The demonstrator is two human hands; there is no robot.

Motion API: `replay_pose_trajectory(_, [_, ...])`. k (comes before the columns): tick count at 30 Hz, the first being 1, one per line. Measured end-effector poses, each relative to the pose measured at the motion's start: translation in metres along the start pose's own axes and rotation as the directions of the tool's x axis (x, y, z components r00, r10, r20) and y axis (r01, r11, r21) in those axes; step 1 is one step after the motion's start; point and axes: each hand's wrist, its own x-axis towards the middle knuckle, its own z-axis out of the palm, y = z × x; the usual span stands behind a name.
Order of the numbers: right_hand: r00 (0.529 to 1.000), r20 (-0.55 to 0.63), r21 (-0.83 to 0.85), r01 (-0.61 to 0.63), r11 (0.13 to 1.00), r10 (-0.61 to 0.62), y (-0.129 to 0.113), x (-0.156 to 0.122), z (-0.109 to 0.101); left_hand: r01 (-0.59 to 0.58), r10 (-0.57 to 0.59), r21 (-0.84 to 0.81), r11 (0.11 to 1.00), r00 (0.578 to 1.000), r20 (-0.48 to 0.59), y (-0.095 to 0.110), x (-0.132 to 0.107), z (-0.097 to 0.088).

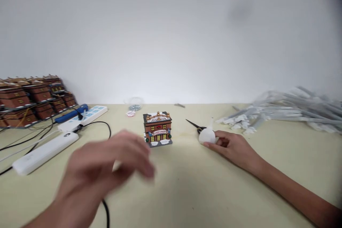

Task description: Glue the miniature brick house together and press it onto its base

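- Left hand (pixel 107 164) hovers over the cream table (pixel 187 192), its fingers too blurred to tell apart or together.
- Right hand (pixel 229 149) curls its fingers around a white rounded piece (pixel 207 137), whose pointed tip aims upward.
- Scissors (pixel 196 126) lie just behind, blades pointing up-left toward a miniature brick house (pixel 157 128).

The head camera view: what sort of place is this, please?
Probably a small craft workbench for assembling decorations: a stack of miniature brick houses, another model house, and scissors near a pile of grey plastic tubes.
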Motion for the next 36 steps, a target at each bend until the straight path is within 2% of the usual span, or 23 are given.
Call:
replay_pose_trajectory(2, [1.0,0.008,-0.008,-0.021,1.0,0.021,0.0,0.0,0.0,0.043,-0.041,0.038,0.998,0.997,-0.073,-0.025,0.024,-0.006])
replay_pose_trajectory(5, [0.999,0.022,-0.029,-0.03,0.999,0.031,0.004,0.001,0.0,0.153,-0.119,0.108,0.982,0.955,-0.272,-0.084,0.051,-0.007])
replay_pose_trajectory(8, [0.998,0.044,-0.044,-0.041,0.998,0.043,0.011,0.004,0.0,0.282,-0.21,0.165,0.945,0.912,-0.352,-0.137,0.054,-0.009])
replay_pose_trajectory(11, [0.996,0.055,-0.041,-0.069,0.997,0.071,0.016,0.007,0.001,0.39,-0.291,0.287,0.875,0.897,-0.332,-0.162,0.046,-0.015])
replay_pose_trajectory(15, [0.994,0.052,-0.038,-0.095,0.995,0.097,0.017,0.006,0.002,0.469,-0.375,0.482,0.74,0.883,-0.283,-0.166,0.049,-0.03])
replay_pose_trajectory(18, [0.995,0.047,-0.055,-0.088,0.995,0.091,0.014,0.003,0.002,0.507,-0.429,0.635,0.583,0.856,-0.289,-0.162,0.059,-0.057])
replay_pose_trajectory(20, [0.995,0.041,-0.07,-0.085,0.994,0.088,0.013,0.002,0.002,0.557,-0.46,0.713,0.426,0.812,-0.359,-0.159,0.06,-0.087])
replay_pose_trajectory(22, [0.996,0.033,-0.084,-0.084,0.993,0.087,0.015,0.003,0.002,0.624,-0.495,0.739,0.252,0.74,-0.456,-0.156,0.054,-0.122])
replay_pose_trajectory(24, [0.996,0.03,-0.093,-0.081,0.992,0.084,0.017,0.005,0.002,0.657,-0.574,0.742,0.135,0.662,-0.482,-0.152,0.043,-0.154])
replay_pose_trajectory(26, [0.996,0.038,-0.097,-0.071,0.993,0.075,0.02,0.007,0.002,0.651,-0.677,0.752,0.107,0.602,-0.425,-0.148,0.031,-0.177])
replay_pose_trajectory(28, [0.996,0.048,-0.101,-0.064,0.993,0.069,0.021,0.009,0.001,0.642,-0.743,0.76,0.104,0.558,-0.37,-0.147,0.022,-0.192])
replay_pose_trajectory(33, [0.998,0.043,-0.125,-0.048,0.991,0.054,0.018,0.007,0.0,0.652,-0.807,0.757,0.042,0.47,-0.359,-0.156,0.015,-0.204])
replay_pose_trajectory(36, [0.997,0.06,-0.125,-0.032,0.992,0.039,0.017,0.006,-0.001,0.656,-0.821,0.754,0.034,0.449,-0.353,-0.163,0.014,-0.207])
